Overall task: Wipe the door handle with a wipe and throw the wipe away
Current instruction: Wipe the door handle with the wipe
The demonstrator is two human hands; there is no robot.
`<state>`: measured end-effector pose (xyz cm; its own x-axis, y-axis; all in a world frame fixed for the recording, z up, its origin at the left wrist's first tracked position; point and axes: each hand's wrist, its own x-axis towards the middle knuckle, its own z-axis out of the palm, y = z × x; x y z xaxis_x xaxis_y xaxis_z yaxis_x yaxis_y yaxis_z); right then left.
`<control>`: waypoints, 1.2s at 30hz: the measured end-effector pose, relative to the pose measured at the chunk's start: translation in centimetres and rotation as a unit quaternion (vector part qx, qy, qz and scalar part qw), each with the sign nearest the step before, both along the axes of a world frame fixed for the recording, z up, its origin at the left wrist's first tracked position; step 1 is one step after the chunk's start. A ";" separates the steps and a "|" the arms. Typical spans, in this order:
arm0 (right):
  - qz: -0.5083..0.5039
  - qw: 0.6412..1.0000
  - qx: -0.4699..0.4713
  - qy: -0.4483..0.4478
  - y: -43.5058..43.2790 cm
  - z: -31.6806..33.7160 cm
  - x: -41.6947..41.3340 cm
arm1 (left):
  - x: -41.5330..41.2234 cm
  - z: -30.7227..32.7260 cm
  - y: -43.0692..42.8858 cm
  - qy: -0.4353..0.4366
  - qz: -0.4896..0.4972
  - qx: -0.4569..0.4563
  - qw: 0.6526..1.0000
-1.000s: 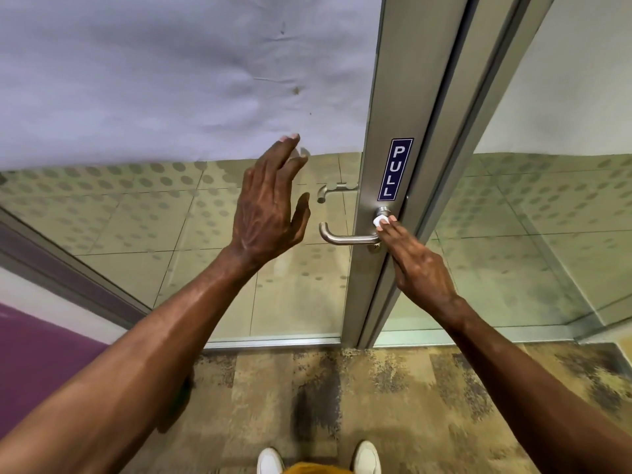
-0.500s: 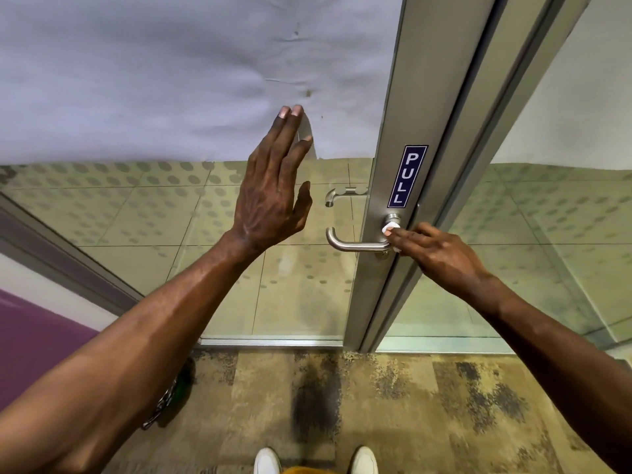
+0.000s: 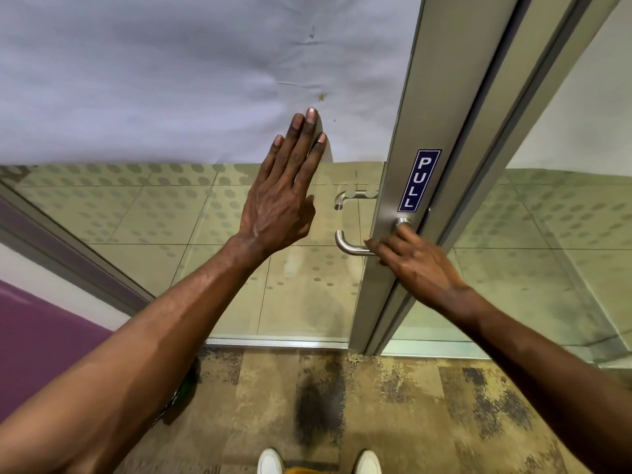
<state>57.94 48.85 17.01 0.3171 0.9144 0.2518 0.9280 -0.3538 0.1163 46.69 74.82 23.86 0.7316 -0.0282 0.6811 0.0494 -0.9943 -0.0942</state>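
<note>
The steel lever door handle [image 3: 345,246] sticks out leftward from the metal door stile [image 3: 441,97], below a blue PULL sign [image 3: 420,180]. My right hand [image 3: 413,268] lies over the lever's shaft near its round base [image 3: 403,221], fingers curled down on it. The wipe is hidden under those fingers. My left hand [image 3: 280,206] is flat against the glass door panel [image 3: 136,217] left of the handle, fingers stretched upward and holding nothing.
A grey frosted film [image 3: 171,80] covers the upper glass. A second handle [image 3: 352,196] shows through the glass on the far side. Patterned carpet [image 3: 393,405] and my white shoes [image 3: 270,461] are below. A purple wall [image 3: 41,336] stands at the left.
My right hand slid from the handle's round base leftward along the lever, and the white wipe at its fingertips is now covered. My left hand rose higher and flattened on the glass.
</note>
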 end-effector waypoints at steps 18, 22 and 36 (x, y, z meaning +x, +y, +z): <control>-0.116 0.991 0.016 0.064 4.3 0.5 -5.1 | -0.7 0.7 -0.6 0.027 0.024 0.010 0.999; -0.039 0.999 0.014 0.013 0.4 0.4 -1.2 | -0.7 0.7 -0.6 0.037 0.027 0.011 0.999; 0.091 0.996 0.007 -0.020 -2.9 0.7 4.9 | -1.2 1.1 0.0 0.069 0.042 0.045 0.996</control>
